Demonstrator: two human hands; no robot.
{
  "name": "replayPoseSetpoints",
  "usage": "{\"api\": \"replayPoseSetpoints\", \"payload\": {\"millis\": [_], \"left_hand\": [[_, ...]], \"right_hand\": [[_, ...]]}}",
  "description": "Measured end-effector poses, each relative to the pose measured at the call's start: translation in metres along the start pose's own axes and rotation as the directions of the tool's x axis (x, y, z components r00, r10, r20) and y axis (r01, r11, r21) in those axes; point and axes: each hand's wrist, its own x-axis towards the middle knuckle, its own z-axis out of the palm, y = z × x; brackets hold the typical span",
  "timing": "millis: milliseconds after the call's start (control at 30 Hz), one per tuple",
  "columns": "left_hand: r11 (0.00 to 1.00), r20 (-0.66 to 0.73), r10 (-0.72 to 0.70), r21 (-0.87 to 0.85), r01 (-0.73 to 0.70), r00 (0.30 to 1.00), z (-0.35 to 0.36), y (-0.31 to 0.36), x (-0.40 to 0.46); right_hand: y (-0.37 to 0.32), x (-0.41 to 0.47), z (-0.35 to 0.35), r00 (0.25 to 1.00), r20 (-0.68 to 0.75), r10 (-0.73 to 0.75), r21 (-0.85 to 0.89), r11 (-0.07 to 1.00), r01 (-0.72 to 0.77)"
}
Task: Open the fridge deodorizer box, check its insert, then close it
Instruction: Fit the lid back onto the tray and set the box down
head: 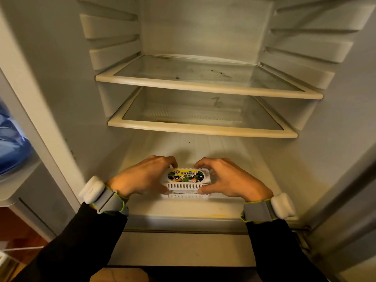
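Note:
The white slotted deodorizer box [186, 185] with a colourful label on its lid rests on the fridge's bottom floor [183, 206]. Its lid is raised slightly off the base, and a pale insert [184, 191] shows in the gap along the front. My left hand [140, 178] grips the box's left end, fingers on the back edge and thumb at the front. The right end is held the same way by my right hand [230, 180]. Both wrists wear grey bands with white pads.
Two glass shelves [203, 129] [207, 88] sit above the hands, the lower one close overhead. Fridge side walls close in left and right. A blue water bottle [12, 143] stands outside at the left. The open door edge [345, 200] runs along the right.

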Motion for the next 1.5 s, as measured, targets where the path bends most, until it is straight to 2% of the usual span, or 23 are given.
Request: {"api": "replayPoseSetpoints", "payload": {"millis": [700, 1500], "left_hand": [[1.0, 0.045, 0.01, -0.024, -0.009, 0.999, 0.011, -0.008, 0.004], [0.998, 0.041, -0.048, -0.042, 0.05, 0.998, 0.011, -0.008, 0.005]], "right_hand": [[0.0, 0.0, 0.005, 0.999, 0.045, -0.001, -0.01, 1.0, 0.002], [-0.003, 0.002, 0.007, 0.994, 0.039, 0.098, -0.011, 0.995, -0.097]]}}
